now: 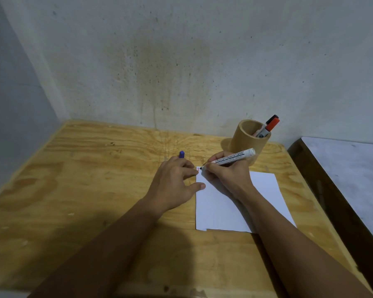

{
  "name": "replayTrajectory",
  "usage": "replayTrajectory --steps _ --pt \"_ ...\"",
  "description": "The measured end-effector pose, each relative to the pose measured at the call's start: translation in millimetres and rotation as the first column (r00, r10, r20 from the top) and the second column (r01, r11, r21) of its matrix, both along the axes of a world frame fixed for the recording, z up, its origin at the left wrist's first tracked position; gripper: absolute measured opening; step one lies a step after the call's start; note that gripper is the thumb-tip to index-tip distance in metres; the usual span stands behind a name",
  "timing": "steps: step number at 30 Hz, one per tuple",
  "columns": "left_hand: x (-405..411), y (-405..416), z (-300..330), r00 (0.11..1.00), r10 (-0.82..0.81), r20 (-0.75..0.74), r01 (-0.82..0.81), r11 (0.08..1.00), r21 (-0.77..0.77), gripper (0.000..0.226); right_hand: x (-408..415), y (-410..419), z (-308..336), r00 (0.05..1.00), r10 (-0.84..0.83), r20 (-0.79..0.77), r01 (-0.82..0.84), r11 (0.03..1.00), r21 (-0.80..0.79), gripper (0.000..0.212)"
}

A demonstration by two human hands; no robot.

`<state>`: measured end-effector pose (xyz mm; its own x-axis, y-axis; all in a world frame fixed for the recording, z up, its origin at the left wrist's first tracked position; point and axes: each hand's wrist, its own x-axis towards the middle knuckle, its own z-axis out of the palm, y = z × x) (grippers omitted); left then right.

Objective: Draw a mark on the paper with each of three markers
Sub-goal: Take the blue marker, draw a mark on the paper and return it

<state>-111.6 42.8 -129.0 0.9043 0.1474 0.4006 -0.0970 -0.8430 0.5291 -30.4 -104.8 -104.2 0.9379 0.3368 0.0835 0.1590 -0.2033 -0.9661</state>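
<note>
Your right hand (226, 171) holds a white board marker with black lettering (230, 158), its fingers (211, 166) pinched round the barrel close to the tip. The marker's long axis runs from the tip, low and to the left, up and rightward to its butt end, which points toward the tan cardboard tube holder (246, 143) at the back of the plywood table (95, 179). The tip sits at the far left corner of the white sheet of paper (228, 207), just beside a short red mark (197, 168) at that edge; whether the nib is actually touching the sheet you cannot tell from here.

That corner is what the coming stroke turns on: there is little room to the left of the tip, so the free paper lies toward you and to the right, under your wrist and forearm.

Your left hand (177, 181) rests palm down at the paper's left edge, thumb pressing the margin, the other fingers curled round a blue marker cap (182, 154) that pokes out beyond the knuckles.

Two more markers, one with an orange-red cap (272, 124) and one with a black cap (272, 117), stand in the holder, well apart from both hands and nearer your right.
</note>
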Motion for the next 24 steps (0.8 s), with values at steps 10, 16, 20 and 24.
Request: replayTrajectory --steps 10,16,20,24 --pt "-1.2 0.0 0.6 1.000 0.000 0.000 0.000 1.000 0.002 0.043 -0.3 0.6 -2.0 1.000 -0.004 -0.023 0.005 0.999 0.031 0.011" --pt "-0.6 -1.0 1.2 1.000 0.005 -0.010 -0.005 1.000 0.013 0.044 1.3 0.2 -4.4 1.000 0.000 -0.025 0.001 1.000 0.030 0.007" --pt "-1.2 -1.4 1.6 1.000 0.003 -0.005 -0.003 1.000 0.017 0.043 3.7 -0.6 -7.5 1.000 0.007 -0.031 -0.007 1.000 -0.005 0.004" --pt "-1.3 -1.7 1.7 1.000 0.005 -0.009 -0.005 1.000 0.022 0.043 3.7 -0.3 -8.1 0.999 0.013 -0.035 -0.013 1.000 0.000 0.007"
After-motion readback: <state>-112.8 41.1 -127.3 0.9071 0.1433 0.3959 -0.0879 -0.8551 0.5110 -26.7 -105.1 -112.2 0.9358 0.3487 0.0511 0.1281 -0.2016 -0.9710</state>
